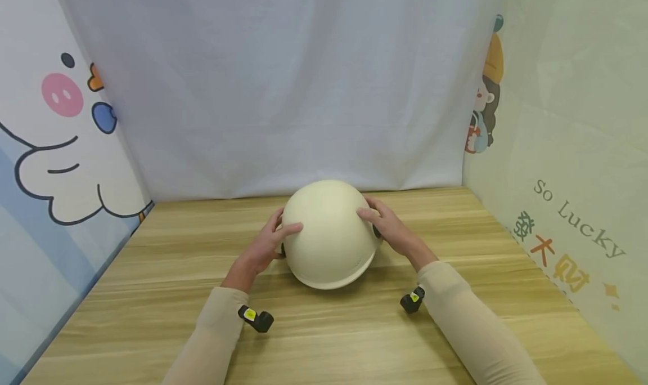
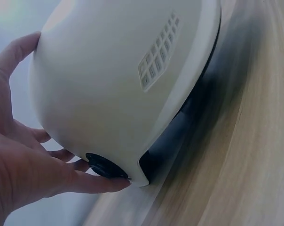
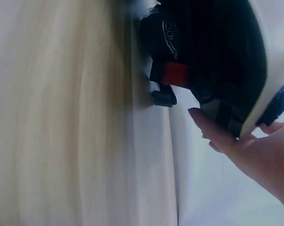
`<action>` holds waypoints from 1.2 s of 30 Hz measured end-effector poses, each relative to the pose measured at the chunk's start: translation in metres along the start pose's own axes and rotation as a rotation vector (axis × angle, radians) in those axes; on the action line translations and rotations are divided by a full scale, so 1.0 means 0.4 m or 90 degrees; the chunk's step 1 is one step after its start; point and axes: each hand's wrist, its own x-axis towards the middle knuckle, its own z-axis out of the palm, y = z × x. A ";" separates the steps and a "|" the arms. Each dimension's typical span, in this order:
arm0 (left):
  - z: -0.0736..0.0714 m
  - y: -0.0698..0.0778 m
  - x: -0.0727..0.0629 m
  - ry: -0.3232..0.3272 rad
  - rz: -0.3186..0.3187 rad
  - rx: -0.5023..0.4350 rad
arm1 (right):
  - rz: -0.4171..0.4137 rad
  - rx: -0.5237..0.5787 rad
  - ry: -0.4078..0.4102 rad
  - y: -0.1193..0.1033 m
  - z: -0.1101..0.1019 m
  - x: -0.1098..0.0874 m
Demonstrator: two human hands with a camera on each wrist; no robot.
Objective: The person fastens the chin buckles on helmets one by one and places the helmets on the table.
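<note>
A cream helmet [image 1: 326, 233] with a smooth rounded shell is held between both hands, tilted close over the table. On its left side my left hand [image 1: 260, 250] grips it, thumb on the shell and fingers spread around a black round side fitting [image 2: 104, 166]. A grid-like vent [image 2: 159, 52] shows near the rim in the left wrist view. My right hand [image 1: 394, 228] grips the opposite side, thumb on the shell, other fingers partly hidden behind it. The right wrist view shows the dark inside [image 3: 226, 52], a red strap piece [image 3: 176, 74] and a black buckle [image 3: 164, 97] hanging below.
The wood-grain table [image 1: 329, 340] extends around the helmet. A pale curtain [image 1: 304, 92] stands behind it, with printed panels at the left [image 1: 66, 160] and right [image 1: 572, 148]. Small black wrist cameras are on both sleeves [image 1: 212, 323].
</note>
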 end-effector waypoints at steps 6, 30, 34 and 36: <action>-0.002 -0.002 -0.002 0.000 0.001 0.023 | -0.005 -0.011 -0.022 0.007 -0.002 -0.004; 0.008 0.004 -0.015 0.023 -0.007 0.092 | -0.054 -0.131 -0.059 -0.009 0.012 -0.020; 0.012 0.006 -0.014 0.026 0.004 0.131 | -0.055 -0.150 -0.048 -0.004 0.015 -0.018; 0.015 0.007 -0.013 0.029 0.010 0.147 | -0.052 -0.147 -0.049 -0.004 0.015 -0.019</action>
